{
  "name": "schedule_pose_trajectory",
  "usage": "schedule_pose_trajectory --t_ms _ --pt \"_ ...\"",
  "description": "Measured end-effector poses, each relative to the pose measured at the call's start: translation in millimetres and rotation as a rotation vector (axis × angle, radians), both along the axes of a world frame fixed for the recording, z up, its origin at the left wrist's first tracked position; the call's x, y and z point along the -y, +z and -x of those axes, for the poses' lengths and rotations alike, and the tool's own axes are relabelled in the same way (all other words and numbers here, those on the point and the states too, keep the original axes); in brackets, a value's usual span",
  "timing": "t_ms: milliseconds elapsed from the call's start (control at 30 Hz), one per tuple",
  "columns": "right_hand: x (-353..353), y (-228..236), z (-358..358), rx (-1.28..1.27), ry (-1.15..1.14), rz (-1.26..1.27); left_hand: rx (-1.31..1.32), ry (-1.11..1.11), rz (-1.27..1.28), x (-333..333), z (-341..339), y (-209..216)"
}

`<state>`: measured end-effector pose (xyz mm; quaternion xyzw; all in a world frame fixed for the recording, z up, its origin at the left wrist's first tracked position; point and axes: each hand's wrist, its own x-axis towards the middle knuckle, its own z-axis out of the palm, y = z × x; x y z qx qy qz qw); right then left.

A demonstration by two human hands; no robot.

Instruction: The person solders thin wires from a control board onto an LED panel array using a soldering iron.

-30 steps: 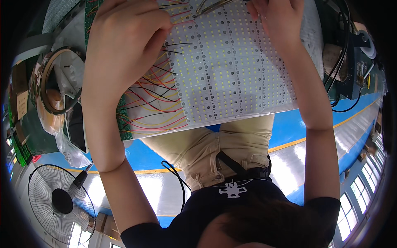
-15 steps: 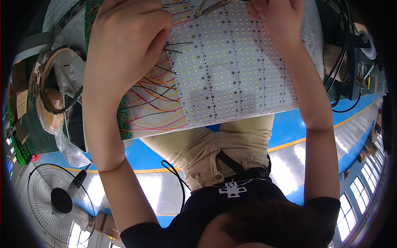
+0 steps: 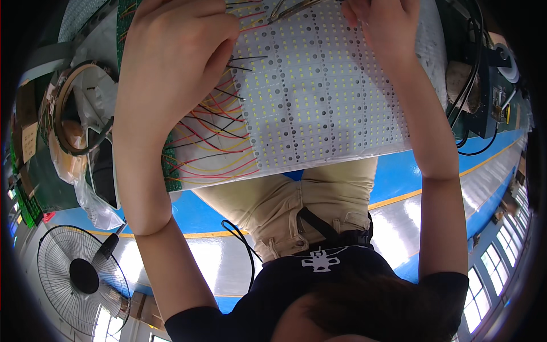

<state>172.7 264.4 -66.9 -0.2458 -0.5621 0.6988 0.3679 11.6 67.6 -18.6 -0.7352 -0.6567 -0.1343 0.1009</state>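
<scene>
A white sheet-like board [image 3: 342,122] with rows of small yellowish chips and dark round holes lies before me. Red, black and yellow wires [image 3: 219,134] run from its left edge to a green circuit board strip [image 3: 172,171]. My left hand [image 3: 185,43] is closed over the wires near the board's upper left; what its fingers hold is hidden. Slim metal tweezers [image 3: 302,8] slant across the top of the board, their tips by a red wire end. My right hand [image 3: 384,25] grips their far end, partly cut off by the upper picture edge.
A brown ring [image 3: 62,108] and clear plastic bags [image 3: 94,196] sit at the left of the bench. Black cables [image 3: 474,74] and a dark device [image 3: 484,108] stand at the right. A fan [image 3: 84,276] is at the lower left, above the blue and grey floor.
My left hand has shifted very slightly to the right. The tweezers and my right hand stay almost in place.
</scene>
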Motion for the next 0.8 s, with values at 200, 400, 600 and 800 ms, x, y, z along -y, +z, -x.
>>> schedule_pose_trajectory --t_ms 200,400,600,800 --pt "0.3 0.8 -0.8 0.019 -0.007 -0.02 0.016 -0.006 0.007 -1.1 0.8 -1.7" --pt "0.6 0.8 -1.0 0.021 0.004 -0.019 0.007 -0.02 -0.006 -0.3 1.2 -1.1" --pt "-1.1 0.0 -1.0 0.015 0.012 -0.007 0.011 -0.005 0.003 -0.6 0.8 -1.6" --pt "-0.6 0.0 -0.5 0.005 0.016 -0.042 0.009 -0.014 0.001 -0.5 1.2 -0.8"
